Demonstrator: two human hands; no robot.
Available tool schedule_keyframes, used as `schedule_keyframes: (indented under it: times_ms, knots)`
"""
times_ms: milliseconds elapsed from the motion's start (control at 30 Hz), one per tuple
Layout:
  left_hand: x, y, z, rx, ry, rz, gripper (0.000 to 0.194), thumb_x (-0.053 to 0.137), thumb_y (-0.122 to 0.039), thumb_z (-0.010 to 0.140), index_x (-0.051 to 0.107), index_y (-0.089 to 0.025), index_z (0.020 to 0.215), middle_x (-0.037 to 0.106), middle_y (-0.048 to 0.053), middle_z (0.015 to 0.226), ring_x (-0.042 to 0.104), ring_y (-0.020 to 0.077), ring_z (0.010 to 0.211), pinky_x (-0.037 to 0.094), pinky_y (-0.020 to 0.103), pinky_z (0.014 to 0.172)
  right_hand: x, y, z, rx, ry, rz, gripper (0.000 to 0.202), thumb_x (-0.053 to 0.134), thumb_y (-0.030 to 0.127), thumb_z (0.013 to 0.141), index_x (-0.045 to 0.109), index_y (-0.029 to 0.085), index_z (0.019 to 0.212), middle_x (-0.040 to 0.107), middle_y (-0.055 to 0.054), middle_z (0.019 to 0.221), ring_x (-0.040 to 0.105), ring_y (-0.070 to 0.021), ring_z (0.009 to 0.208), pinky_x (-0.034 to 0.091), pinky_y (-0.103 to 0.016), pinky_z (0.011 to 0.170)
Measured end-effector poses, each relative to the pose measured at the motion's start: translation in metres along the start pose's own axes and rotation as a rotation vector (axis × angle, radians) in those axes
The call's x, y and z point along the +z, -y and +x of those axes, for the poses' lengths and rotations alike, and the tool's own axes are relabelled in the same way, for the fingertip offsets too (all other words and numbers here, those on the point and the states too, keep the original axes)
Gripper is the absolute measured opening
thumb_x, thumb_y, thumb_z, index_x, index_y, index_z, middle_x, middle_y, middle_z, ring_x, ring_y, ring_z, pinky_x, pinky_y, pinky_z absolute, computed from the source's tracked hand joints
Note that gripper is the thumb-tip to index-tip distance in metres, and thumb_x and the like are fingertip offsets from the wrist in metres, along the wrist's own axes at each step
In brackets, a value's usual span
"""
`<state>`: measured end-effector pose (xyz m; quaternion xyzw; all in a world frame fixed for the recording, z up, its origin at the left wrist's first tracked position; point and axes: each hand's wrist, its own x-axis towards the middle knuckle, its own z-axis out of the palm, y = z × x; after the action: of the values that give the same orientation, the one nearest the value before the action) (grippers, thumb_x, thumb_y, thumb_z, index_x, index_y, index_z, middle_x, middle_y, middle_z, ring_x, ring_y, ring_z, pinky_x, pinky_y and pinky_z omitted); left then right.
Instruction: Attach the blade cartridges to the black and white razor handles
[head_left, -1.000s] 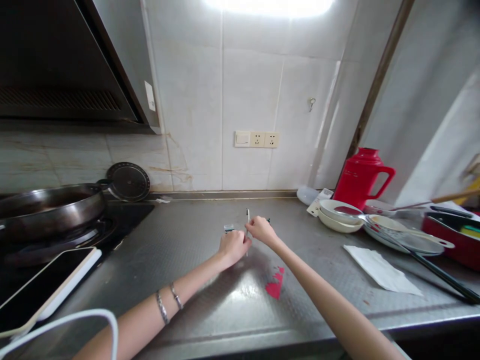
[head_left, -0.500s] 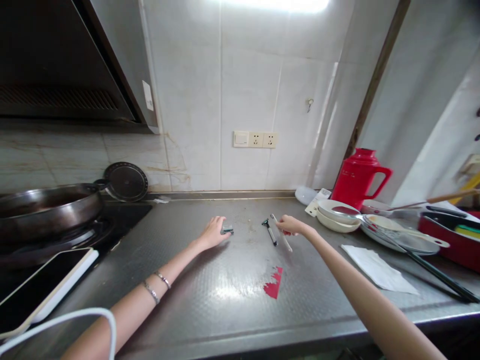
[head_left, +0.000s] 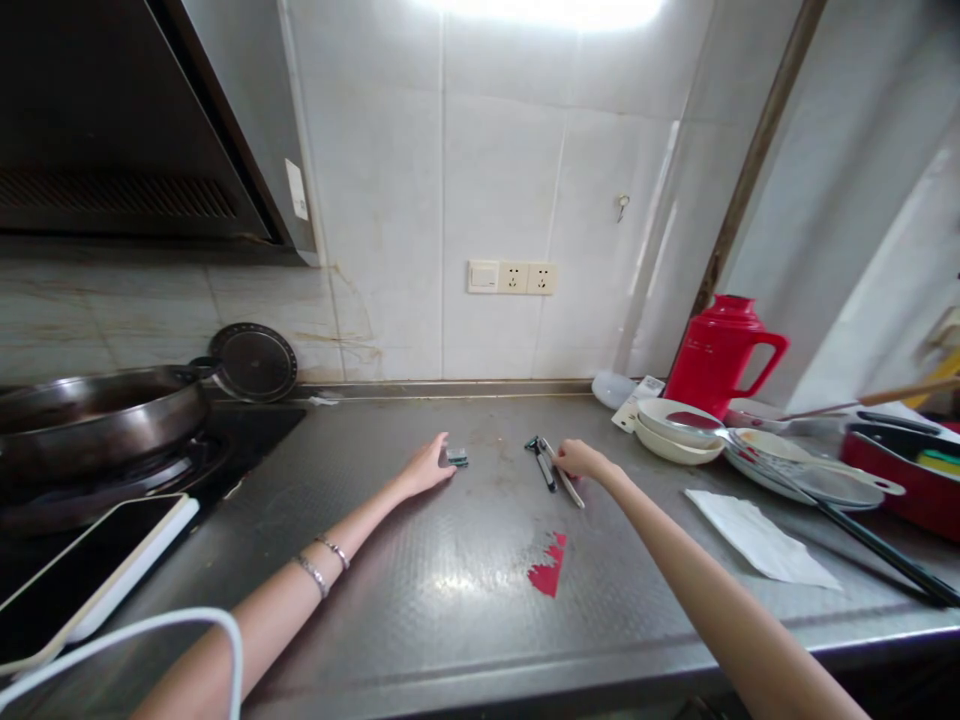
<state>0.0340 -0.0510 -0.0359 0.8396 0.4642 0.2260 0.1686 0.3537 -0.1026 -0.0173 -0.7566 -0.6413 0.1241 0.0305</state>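
My left hand (head_left: 426, 469) rests over the metal counter with thumb and fingers apart, just left of a small clear-and-dark object (head_left: 457, 457). On the right, my right hand (head_left: 583, 460) has its fingers closed on a slim light-coloured stick (head_left: 568, 483), which slants down toward the counter. Directly left of that stick lies a razor (head_left: 545, 468) with a dark head and grey handle. Nearer the front edge is a ragged red piece (head_left: 547, 570), flat on the counter.
At left are a pan (head_left: 105, 415) on the stove, a phone (head_left: 82, 570) and a white cable (head_left: 172, 618). At right stand a red thermos (head_left: 709, 355), stacked bowls (head_left: 679, 445), a white tissue (head_left: 761, 538), a black-handled utensil (head_left: 885, 555) and a red pot (head_left: 885, 485).
My left hand has drawn slightly left, off the small object. The light stick in my right hand has tilted and now looks narrower, closer to the counter.
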Motion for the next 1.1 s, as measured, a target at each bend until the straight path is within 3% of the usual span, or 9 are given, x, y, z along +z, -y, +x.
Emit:
schedule_keyframes:
  times_ms: [267, 467, 600, 733, 867, 1100]
  knots:
    - [0.011, 0.010, 0.009, 0.078, -0.025, -0.019, 0.066, 0.059, -0.025, 0.068, 0.033, -0.014, 0.129, 0.054, 0.013, 0.121, 0.053, 0.0233, 0.109, 0.037, 0.033, 0.095, -0.008, -0.004, -0.003, 0.022, -0.112, -0.005, 0.042, 0.041, 0.044, 0.084, 0.067, 0.012, 0.075, 0.067, -0.012, 0.068, 0.063, -0.0174, 0.064, 0.040, -0.022, 0.055]
    - [0.016, 0.014, 0.014, 0.118, -0.056, -0.079, 0.063, 0.060, -0.023, 0.064, 0.038, -0.012, 0.122, 0.059, 0.012, 0.108, 0.057, 0.0218, 0.096, 0.041, 0.034, 0.087, -0.024, -0.003, -0.015, -0.077, -0.182, 0.018, 0.026, 0.049, 0.034, 0.080, 0.066, 0.014, 0.079, 0.067, -0.008, 0.073, 0.061, -0.0165, 0.070, 0.039, -0.021, 0.058]
    - [0.016, -0.003, 0.008, 0.177, -0.062, -0.130, 0.061, 0.062, -0.021, 0.062, 0.041, -0.014, 0.118, 0.058, 0.010, 0.104, 0.056, 0.0208, 0.092, 0.041, 0.034, 0.084, -0.026, 0.017, -0.024, -0.267, -0.198, 0.073, 0.022, 0.056, 0.030, 0.074, 0.065, 0.018, 0.090, 0.066, -0.004, 0.084, 0.059, -0.0151, 0.076, 0.040, -0.021, 0.065]
    - [0.018, -0.029, -0.001, 0.287, -0.008, -0.213, 0.066, 0.065, -0.022, 0.061, 0.039, -0.015, 0.121, 0.057, 0.010, 0.105, 0.055, 0.0215, 0.097, 0.039, 0.035, 0.088, -0.022, 0.047, -0.037, -0.524, -0.121, 0.154, 0.051, 0.065, 0.043, 0.066, 0.059, 0.019, 0.110, 0.063, -0.005, 0.094, 0.058, -0.0166, 0.078, 0.042, -0.024, 0.068]
    - [0.020, -0.052, -0.010, 0.337, 0.054, -0.321, 0.074, 0.069, -0.024, 0.060, 0.035, -0.019, 0.126, 0.057, 0.010, 0.106, 0.054, 0.0224, 0.099, 0.038, 0.036, 0.089, -0.018, 0.068, -0.051, -0.611, -0.080, 0.091, 0.074, 0.068, 0.053, 0.058, 0.051, 0.022, 0.123, 0.055, -0.009, 0.112, 0.056, -0.0201, 0.088, 0.043, -0.027, 0.072]
    - [0.016, -0.073, -0.018, 0.423, 0.047, -0.343, 0.071, 0.068, -0.029, 0.063, 0.037, -0.018, 0.126, 0.054, 0.012, 0.115, 0.052, 0.0222, 0.102, 0.040, 0.035, 0.088, -0.014, 0.077, -0.059, -0.693, -0.147, 0.031, 0.053, 0.068, 0.046, 0.063, 0.058, 0.024, 0.109, 0.053, -0.006, 0.110, 0.054, -0.0210, 0.095, 0.044, -0.028, 0.076]
